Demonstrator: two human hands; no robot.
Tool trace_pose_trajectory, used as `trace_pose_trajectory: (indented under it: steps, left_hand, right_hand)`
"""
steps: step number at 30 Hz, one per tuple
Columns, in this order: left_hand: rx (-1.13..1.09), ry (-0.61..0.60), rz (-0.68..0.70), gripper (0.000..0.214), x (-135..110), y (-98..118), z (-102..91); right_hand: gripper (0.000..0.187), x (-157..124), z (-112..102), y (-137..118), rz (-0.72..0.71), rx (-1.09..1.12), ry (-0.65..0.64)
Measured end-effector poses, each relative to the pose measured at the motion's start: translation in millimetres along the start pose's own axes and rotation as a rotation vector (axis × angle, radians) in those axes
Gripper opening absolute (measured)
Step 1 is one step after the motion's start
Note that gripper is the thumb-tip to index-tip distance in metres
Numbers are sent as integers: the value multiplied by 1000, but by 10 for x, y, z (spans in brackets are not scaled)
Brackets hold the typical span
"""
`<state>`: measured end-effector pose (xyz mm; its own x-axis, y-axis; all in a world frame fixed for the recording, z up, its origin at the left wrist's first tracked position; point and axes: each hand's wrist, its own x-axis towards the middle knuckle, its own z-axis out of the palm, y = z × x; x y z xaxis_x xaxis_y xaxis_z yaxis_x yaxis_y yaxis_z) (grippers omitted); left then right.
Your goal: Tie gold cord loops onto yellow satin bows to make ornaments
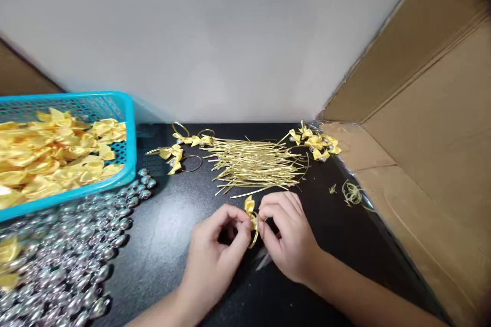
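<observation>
I count two hands in my feed, the left hand (215, 253) and the right hand (287, 240), with one looped bow (252, 219) pinched between them. There is one turquoise basket (131, 133) of loose yellow bows (49, 158), too many for me to number. The same goes for the one heap of silver beads (57, 260). I see one bundle of gold wires (255, 163), and two clusters of made-up bows, a left cluster (178, 148) and a right cluster (316, 143). I also count one wire tangle (351, 193) and one cardboard box (429, 138).
</observation>
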<state>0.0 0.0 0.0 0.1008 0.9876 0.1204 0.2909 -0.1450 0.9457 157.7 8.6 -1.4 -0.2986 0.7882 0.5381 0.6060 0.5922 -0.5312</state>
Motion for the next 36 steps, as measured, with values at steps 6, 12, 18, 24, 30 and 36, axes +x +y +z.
trace_pose_trajectory:
  steps: [6,12,18,24,30,36]
  left_hand:
    - [0,-11,23,13,43,11,4]
    - [0,-8,20,11,35,-16,3]
    - [18,-15,37,7,28,-12,0]
    - [10,-35,39,9,26,-45,5]
    - [19,-23,44,8,18,-38,6]
    - [20,-11,40,8,15,-39,12]
  right_hand:
    - [12,3,-14,32,6,5,-10]
    - [12,-12,-4,44,10,6,-15]
    - [11,-5,-5,53,0,-9,-20]
    - [12,1,-9,50,0,-13,-24]
    - [12,-8,-4,56,2,-8,-13]
    - [9,-1,-20,46,15,53,21]
